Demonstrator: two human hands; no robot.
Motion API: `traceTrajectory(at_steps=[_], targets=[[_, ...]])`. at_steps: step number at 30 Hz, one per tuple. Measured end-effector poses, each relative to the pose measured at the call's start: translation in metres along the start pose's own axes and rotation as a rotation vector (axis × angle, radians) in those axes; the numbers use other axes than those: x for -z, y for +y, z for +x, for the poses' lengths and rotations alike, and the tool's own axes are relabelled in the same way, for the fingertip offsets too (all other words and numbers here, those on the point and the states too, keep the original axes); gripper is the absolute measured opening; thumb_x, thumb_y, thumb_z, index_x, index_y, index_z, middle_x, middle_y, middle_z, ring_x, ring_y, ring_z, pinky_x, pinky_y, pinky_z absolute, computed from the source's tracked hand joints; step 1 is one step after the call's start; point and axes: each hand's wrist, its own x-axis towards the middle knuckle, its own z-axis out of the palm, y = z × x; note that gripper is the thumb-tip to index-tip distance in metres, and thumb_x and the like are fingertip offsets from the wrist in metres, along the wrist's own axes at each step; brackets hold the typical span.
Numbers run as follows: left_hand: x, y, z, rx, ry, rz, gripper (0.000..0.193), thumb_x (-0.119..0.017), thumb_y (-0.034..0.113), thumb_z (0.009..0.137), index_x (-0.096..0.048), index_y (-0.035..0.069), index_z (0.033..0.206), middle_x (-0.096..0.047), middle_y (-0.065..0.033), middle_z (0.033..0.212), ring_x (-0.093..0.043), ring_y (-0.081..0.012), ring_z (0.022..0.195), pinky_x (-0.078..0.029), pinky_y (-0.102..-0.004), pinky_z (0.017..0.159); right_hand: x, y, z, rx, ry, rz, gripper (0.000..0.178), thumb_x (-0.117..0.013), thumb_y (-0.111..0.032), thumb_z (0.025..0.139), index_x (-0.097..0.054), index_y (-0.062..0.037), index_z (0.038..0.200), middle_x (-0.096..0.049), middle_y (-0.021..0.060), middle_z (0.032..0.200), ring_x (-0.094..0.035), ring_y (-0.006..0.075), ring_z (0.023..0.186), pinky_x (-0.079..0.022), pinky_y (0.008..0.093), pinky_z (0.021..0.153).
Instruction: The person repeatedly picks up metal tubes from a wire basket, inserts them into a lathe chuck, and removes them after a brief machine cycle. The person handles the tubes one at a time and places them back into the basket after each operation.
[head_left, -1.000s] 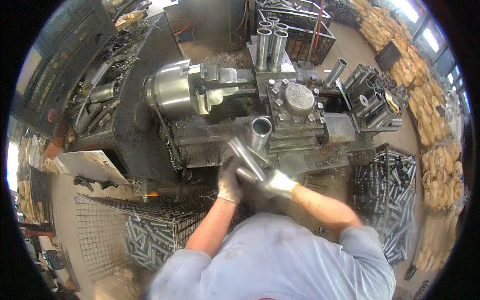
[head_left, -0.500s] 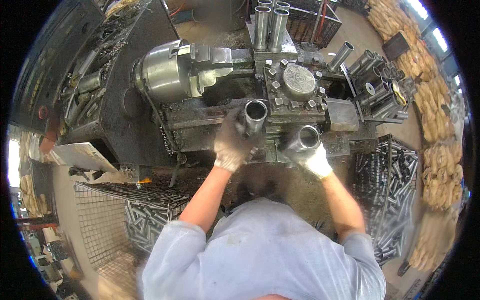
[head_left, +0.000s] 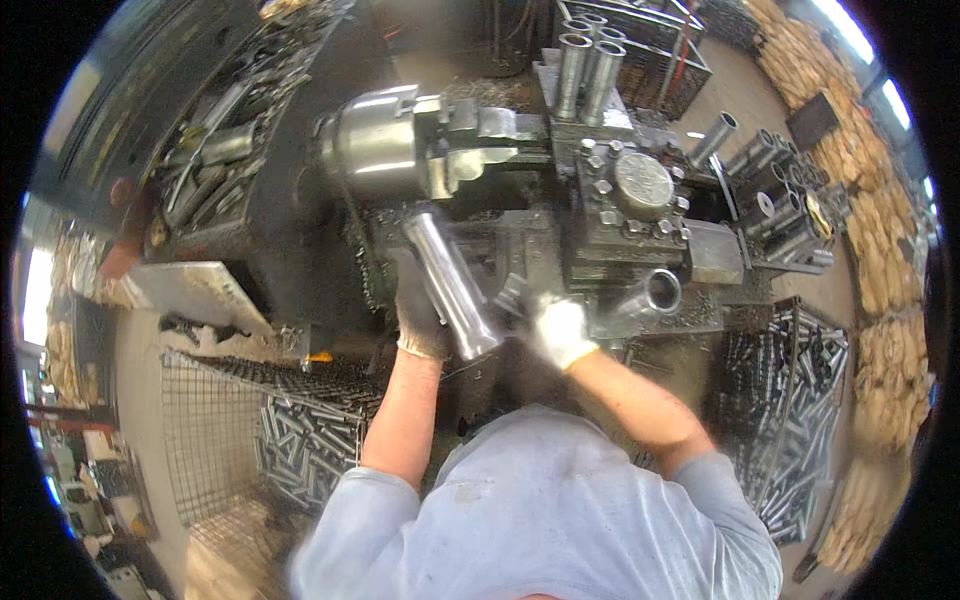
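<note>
since half a second ago, the tube [head_left: 452, 285] in the left hand [head_left: 418, 300] has swung from end-on to a long slant, and the right hand [head_left: 560, 330] has left the second tube [head_left: 640, 303] and come inward toward the first.

the tube is smooth, bright metal, straight-walled with a flared lower end; it is held above the near side of the lathe, below the chuck [head_left: 375, 145]. the left hand, in a pale knit glove with dark, grimy fingers, is closed around it. the right glove is whiter and blurred; i cannot tell how far its fingers are bent or whether they hold the small grey piece beside them.

the second tube, hollow and round-mouthed, rests on the lathe's near ledge, in front of the blocky, bolt-studded tool post [head_left: 640, 190] with its round cap. the chuck is a polished drum with stepped jaws. upright tubes [head_left: 590, 75] cluster behind the post, more lean in the rack at right. wire baskets of loose metal pieces flank the person; tan bundles [head_left: 875, 250] line the right.
</note>
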Motion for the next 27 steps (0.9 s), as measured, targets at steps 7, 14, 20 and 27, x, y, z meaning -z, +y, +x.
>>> traceTrajectory(at_steps=[7, 14, 20, 27], targets=[[0.024, -0.009, -0.013, 0.019, 0.048, 0.121, 0.08, -0.041, 0.074, 0.105, -0.064, 0.003, 0.134, -0.074, -0.0185, 0.116, -0.075, -0.0353, 0.101, -0.063, -0.0523, 0.09, 0.114, -0.006, 0.023, -0.222, -0.171, 0.951, 0.048, -0.078, -0.036, 0.087, -0.074, 0.0039, 0.113, -0.076, 0.0182, 0.101, -0.075, 0.0258, 0.087, -0.059, 0.0379, 0.081], [-0.047, -0.035, -0.01, -0.152, -0.096, 0.228, 0.08, -0.046, 0.066, 0.107, -0.041, 0.007, 0.159, -0.054, -0.0159, 0.154, -0.054, -0.0328, 0.14, -0.038, -0.0532, 0.121, 0.156, -0.053, 0.035, -0.438, -0.408, 0.907, 0.064, -0.088, -0.037, 0.078, -0.07, 0.0045, 0.123, -0.076, 0.017, 0.097, -0.073, 0.0266, 0.088, -0.059, 0.0393, 0.088], [-0.044, -0.056, 0.09, 0.215, -0.066, 0.675, 0.059, -0.053, 0.042, 0.108, -0.046, 0.007, 0.155, -0.056, -0.0147, 0.155, -0.052, -0.0326, 0.144, -0.038, -0.0442, 0.122, 0.286, -0.019, 0.045, 0.312, -0.065, 0.533, 0.083, -0.087, -0.032, 0.075, -0.053, -0.0035, 0.146, -0.075, 0.0182, 0.113, -0.076, 0.0356, 0.097, -0.061, 0.0451, 0.089], [0.012, -0.054, 0.074, -0.44, 0.121, 1.303, 0.036, -0.069, 0.019, 0.101, -0.067, 0.001, 0.132, -0.074, -0.0125, 0.123, -0.066, -0.0208, 0.111, -0.05, -0.0349, 0.102, 0.299, 0.078, 0.226, 0.432, 0.007, -0.727, 0.039, -0.073, -0.015, 0.088, -0.067, -0.0077, 0.126, -0.074, 0.0183, 0.098, -0.076, 0.0372, 0.088, -0.062, 0.0491, 0.072]])
